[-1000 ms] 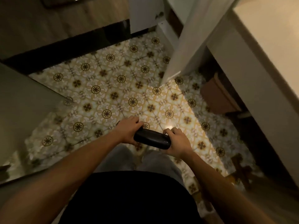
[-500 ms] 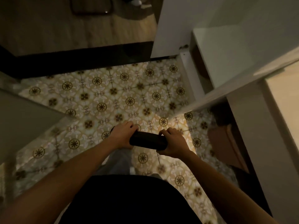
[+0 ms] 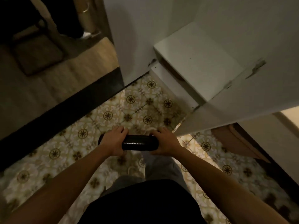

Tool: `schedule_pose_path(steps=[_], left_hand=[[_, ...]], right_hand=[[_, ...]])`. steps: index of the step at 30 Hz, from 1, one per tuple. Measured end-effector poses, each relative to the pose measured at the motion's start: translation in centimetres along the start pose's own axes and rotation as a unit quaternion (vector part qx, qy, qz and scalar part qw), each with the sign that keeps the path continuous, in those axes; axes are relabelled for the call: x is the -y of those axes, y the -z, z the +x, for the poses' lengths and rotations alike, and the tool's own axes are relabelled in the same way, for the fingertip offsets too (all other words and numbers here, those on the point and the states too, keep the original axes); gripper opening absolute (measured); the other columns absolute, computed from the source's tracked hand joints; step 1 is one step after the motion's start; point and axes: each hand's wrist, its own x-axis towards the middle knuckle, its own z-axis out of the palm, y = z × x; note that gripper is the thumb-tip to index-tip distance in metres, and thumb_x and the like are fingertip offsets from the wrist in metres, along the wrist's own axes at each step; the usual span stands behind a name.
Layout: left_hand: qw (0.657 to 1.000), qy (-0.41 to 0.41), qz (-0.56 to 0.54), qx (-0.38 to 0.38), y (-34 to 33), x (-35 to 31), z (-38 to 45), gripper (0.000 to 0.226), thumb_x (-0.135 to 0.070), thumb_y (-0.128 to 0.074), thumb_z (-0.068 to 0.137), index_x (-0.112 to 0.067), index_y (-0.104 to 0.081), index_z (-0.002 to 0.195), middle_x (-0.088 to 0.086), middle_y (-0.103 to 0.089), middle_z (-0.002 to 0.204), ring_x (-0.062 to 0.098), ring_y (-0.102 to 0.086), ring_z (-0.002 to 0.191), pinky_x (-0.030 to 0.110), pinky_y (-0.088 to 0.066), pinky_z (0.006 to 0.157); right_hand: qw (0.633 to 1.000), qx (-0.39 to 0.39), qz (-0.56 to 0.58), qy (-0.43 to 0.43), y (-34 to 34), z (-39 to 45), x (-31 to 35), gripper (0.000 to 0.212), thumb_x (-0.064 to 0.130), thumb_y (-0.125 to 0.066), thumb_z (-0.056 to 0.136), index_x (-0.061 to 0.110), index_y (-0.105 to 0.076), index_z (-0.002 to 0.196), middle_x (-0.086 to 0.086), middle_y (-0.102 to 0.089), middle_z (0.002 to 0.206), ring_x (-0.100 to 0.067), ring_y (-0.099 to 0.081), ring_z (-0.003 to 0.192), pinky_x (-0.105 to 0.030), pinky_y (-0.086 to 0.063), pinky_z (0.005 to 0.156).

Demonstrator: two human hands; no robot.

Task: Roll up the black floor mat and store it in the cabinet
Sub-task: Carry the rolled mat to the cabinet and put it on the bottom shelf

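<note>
The black floor mat [image 3: 139,142] is rolled into a tight, shiny tube and held level in front of my waist, above the patterned tile floor. My left hand [image 3: 114,140] grips its left end and my right hand [image 3: 165,142] grips its right end, so only the middle of the roll shows. The white cabinet [image 3: 199,65] stands ahead and to the right, with its door [image 3: 242,101] swung open toward me. A dark opening shows under a white shelf inside it.
A black threshold strip [image 3: 64,110] divides the tiles from a wooden floor at the upper left, where a brown cushion [image 3: 38,56] lies. A brown cardboard box [image 3: 236,143] sits low on the right under a white counter [image 3: 289,117].
My view has swung up and to the right, bringing the open cabinet closer and larger. The rolled mat has turned level between my hands; both grips are unchanged.
</note>
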Motion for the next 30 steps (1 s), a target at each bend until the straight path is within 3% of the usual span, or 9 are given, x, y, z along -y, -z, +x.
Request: schedule_pose_path(steps=[5,9,17,25,30], left_hand=[[0.998,-0.048,0.036,0.027,5.7,2.8,11.1,0.077,-0.059,-0.072,0.061,-0.022,-0.047,0.123,0.002,-0.048,0.119,0.024,-0.049,0.107,0.039,-0.051,0.081],[0.994,-0.087,0.052,0.049,10.2,4.0,19.6,0.072,-0.053,-0.075,0.06,-0.022,-0.047,0.119,0.003,-0.048,0.12,0.024,-0.048,0.109,0.038,-0.05,0.081],[0.971,-0.187,0.125,0.076,16.0,5.5,32.4,0.089,-0.056,-0.075,0.066,-0.015,-0.04,0.137,0.009,-0.044,0.138,0.029,-0.045,0.123,0.042,-0.046,0.091],[0.953,-0.253,0.112,0.126,16.2,9.0,44.9,0.09,-0.06,-0.078,0.064,-0.016,-0.042,0.135,0.005,-0.046,0.132,0.025,-0.047,0.117,0.04,-0.049,0.088],[0.945,-0.295,0.109,0.086,11.4,11.7,54.7,0.075,-0.052,-0.078,0.057,-0.016,-0.053,0.118,0.004,-0.053,0.115,0.025,-0.052,0.103,0.038,-0.051,0.073]], right_hand=[[0.994,-0.004,0.072,-0.087,2.9,7.0,-4.3,0.08,0.066,-0.085,0.059,0.029,-0.055,0.124,-0.004,-0.054,0.119,-0.026,-0.052,0.108,-0.039,-0.048,0.085],[0.979,-0.022,0.13,-0.158,5.6,11.6,-7.7,0.076,0.062,-0.086,0.058,0.032,-0.058,0.122,0.0,-0.054,0.111,-0.027,-0.055,0.103,-0.031,-0.041,0.076],[0.954,-0.029,0.182,-0.236,9.5,18.7,-12.7,0.076,0.062,-0.084,0.059,0.034,-0.055,0.123,0.004,-0.052,0.117,-0.021,-0.055,0.105,-0.038,-0.054,0.08],[0.933,-0.065,0.172,-0.308,9.5,26.8,-16.0,0.073,0.058,-0.081,0.064,0.031,-0.053,0.125,0.003,-0.052,0.126,-0.022,-0.05,0.115,-0.04,-0.052,0.087],[0.928,-0.067,0.145,-0.338,5.4,34.3,-21.3,0.077,0.063,-0.077,0.066,0.03,-0.048,0.129,0.002,-0.05,0.125,-0.021,-0.048,0.114,-0.038,-0.052,0.085]])
